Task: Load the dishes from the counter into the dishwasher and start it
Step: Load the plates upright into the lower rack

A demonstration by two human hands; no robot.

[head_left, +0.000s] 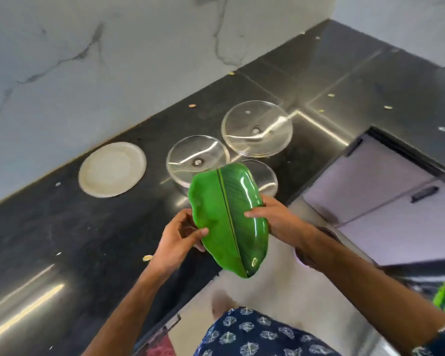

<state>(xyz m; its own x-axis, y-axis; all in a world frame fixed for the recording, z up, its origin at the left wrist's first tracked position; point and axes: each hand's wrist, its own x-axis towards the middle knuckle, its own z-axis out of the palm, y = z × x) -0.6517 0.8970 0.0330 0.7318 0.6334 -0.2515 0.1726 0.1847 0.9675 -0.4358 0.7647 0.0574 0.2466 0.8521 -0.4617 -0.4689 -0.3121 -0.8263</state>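
Fingers of both hands, left hand (176,233) and right hand (275,217), grip the green leaf-shaped plate (229,219) above the black counter (62,240).

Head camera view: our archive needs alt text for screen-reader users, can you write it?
Both hands, left and right, hold a green leaf-shaped plate above the edge of a black counter. Behind it on the counter sit three clear glass plates and a white plate, against a marbled wall.
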